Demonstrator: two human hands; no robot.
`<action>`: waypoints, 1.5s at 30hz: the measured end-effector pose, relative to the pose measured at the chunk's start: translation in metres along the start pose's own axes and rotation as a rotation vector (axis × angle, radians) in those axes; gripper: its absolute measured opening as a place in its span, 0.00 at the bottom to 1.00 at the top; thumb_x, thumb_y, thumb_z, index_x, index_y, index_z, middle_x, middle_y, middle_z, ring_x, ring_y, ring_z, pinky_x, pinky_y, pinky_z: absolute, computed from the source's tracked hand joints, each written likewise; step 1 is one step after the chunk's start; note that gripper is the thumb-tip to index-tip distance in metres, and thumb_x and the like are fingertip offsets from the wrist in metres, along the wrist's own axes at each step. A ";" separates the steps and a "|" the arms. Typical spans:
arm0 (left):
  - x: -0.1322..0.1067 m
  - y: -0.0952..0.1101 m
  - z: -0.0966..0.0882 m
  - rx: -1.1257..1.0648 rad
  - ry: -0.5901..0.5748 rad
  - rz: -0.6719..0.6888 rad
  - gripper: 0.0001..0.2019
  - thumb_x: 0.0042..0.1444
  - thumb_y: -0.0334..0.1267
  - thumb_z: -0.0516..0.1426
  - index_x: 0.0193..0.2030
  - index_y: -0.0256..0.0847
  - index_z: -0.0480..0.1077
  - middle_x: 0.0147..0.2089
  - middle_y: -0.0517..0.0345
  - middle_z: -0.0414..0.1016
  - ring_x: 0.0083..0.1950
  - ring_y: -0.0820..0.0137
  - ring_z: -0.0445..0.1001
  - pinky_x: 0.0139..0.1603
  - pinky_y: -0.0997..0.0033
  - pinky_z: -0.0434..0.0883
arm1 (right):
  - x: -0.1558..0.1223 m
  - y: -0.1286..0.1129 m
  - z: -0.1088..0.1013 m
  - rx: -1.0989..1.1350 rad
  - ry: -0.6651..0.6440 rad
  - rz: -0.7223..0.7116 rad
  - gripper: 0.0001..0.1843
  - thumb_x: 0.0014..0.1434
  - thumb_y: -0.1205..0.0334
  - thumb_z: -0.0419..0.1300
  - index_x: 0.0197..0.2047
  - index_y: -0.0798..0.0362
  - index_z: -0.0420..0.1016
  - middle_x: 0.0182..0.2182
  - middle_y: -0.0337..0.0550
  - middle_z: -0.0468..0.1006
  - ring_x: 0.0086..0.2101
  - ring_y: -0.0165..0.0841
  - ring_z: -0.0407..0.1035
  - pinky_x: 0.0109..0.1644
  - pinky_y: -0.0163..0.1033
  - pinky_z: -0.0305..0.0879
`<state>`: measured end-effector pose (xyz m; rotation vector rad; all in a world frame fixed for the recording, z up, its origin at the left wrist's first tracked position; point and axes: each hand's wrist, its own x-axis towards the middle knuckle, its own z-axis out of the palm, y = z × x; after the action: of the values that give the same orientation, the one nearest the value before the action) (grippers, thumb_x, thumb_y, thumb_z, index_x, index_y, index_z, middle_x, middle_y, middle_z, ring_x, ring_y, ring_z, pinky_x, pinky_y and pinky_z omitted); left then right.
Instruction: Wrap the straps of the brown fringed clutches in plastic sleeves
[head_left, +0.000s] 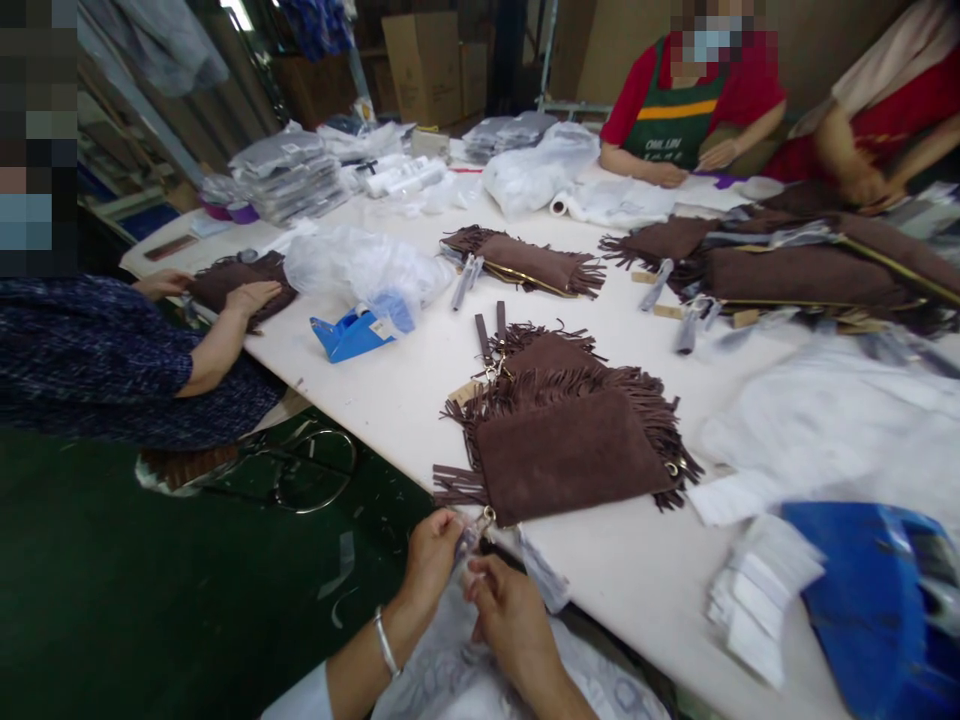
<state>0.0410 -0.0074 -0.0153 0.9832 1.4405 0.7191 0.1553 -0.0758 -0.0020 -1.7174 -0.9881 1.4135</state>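
A brown suede bag with fringed sides (570,455) lies flat near the table's front edge, a second fringed bag (551,352) partly under it. At its near corner, a gold-coloured clasp (487,516) hangs over the edge. Just below the clasp, my left hand (431,560) is closed in a pinch on clear plastic wrap (469,540). Opposite it, my right hand (517,620) has thumb and fingers curled together on the same plastic. A plastic-wrapped strap (544,570) hangs beside my right hand. My fingers partly hide what lies between them.
A blue tape dispenser (352,335) stands left of the bags; a larger blue object (877,600) and white paper slips (765,590) lie at right. More brown bags (795,270) are piled behind. A co-worker's hand (253,298) rests on a bag at left; other people work across the table.
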 end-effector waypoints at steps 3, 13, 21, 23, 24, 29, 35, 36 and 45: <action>0.001 -0.002 0.003 -0.002 -0.001 0.006 0.14 0.53 0.46 0.55 0.28 0.37 0.69 0.26 0.55 0.73 0.28 0.68 0.70 0.30 0.71 0.64 | 0.004 -0.017 -0.019 -0.331 0.129 -0.154 0.17 0.62 0.59 0.50 0.52 0.51 0.71 0.26 0.43 0.79 0.22 0.35 0.73 0.28 0.35 0.62; -0.003 0.002 -0.010 0.082 0.007 0.049 0.13 0.57 0.45 0.50 0.28 0.38 0.68 0.23 0.58 0.70 0.24 0.70 0.66 0.28 0.72 0.61 | 0.024 -0.020 -0.025 -0.619 0.086 -0.216 0.21 0.64 0.65 0.45 0.56 0.51 0.69 0.31 0.44 0.81 0.30 0.36 0.75 0.34 0.34 0.63; 0.003 -0.009 -0.005 0.051 0.006 0.048 0.14 0.56 0.47 0.52 0.28 0.38 0.69 0.25 0.58 0.71 0.27 0.70 0.67 0.30 0.72 0.62 | 0.017 -0.004 -0.011 -0.167 0.110 -0.122 0.22 0.64 0.56 0.45 0.57 0.52 0.67 0.26 0.39 0.78 0.19 0.30 0.69 0.25 0.32 0.64; 0.003 -0.007 -0.001 0.047 0.012 0.029 0.14 0.54 0.46 0.54 0.28 0.37 0.69 0.24 0.58 0.71 0.26 0.70 0.66 0.28 0.73 0.61 | 0.019 -0.004 -0.012 -0.085 0.073 -0.094 0.23 0.64 0.54 0.45 0.57 0.52 0.67 0.25 0.37 0.77 0.17 0.29 0.67 0.22 0.32 0.63; 0.003 -0.005 0.001 0.045 0.017 0.012 0.13 0.53 0.46 0.54 0.27 0.37 0.69 0.24 0.58 0.71 0.25 0.70 0.66 0.28 0.73 0.60 | 0.020 -0.004 -0.013 -0.061 0.053 -0.084 0.23 0.64 0.54 0.45 0.57 0.52 0.67 0.24 0.37 0.77 0.17 0.29 0.66 0.21 0.32 0.62; 0.000 0.013 0.007 -0.027 -0.017 -0.130 0.12 0.50 0.45 0.54 0.27 0.37 0.68 0.22 0.56 0.70 0.22 0.71 0.65 0.23 0.74 0.57 | 0.021 -0.012 -0.022 0.037 -0.043 -0.045 0.21 0.62 0.52 0.48 0.53 0.53 0.69 0.21 0.35 0.74 0.15 0.27 0.63 0.18 0.30 0.58; 0.004 0.015 0.013 0.016 -0.077 -0.134 0.09 0.47 0.41 0.53 0.25 0.38 0.68 0.20 0.57 0.68 0.20 0.71 0.65 0.22 0.73 0.58 | 0.021 -0.020 -0.027 -0.070 -0.102 -0.037 0.15 0.61 0.54 0.50 0.45 0.53 0.71 0.19 0.33 0.73 0.15 0.28 0.63 0.20 0.31 0.56; 0.006 0.013 0.015 0.035 -0.072 -0.121 0.09 0.47 0.41 0.53 0.24 0.38 0.67 0.20 0.58 0.67 0.20 0.71 0.65 0.22 0.73 0.58 | 0.021 -0.021 -0.028 -0.163 -0.081 -0.066 0.14 0.62 0.56 0.50 0.44 0.52 0.71 0.20 0.34 0.74 0.16 0.29 0.66 0.22 0.31 0.57; 0.005 0.009 0.012 0.003 -0.073 -0.057 0.15 0.49 0.50 0.57 0.26 0.38 0.68 0.23 0.60 0.67 0.25 0.72 0.65 0.26 0.74 0.60 | 0.029 -0.049 -0.033 -0.903 0.012 -0.129 0.09 0.64 0.62 0.51 0.39 0.51 0.72 0.29 0.44 0.81 0.33 0.34 0.76 0.33 0.33 0.56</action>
<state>0.0547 -0.0002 -0.0115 0.9582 1.4005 0.6333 0.1850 -0.0287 0.0327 -2.1954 -1.8736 0.9014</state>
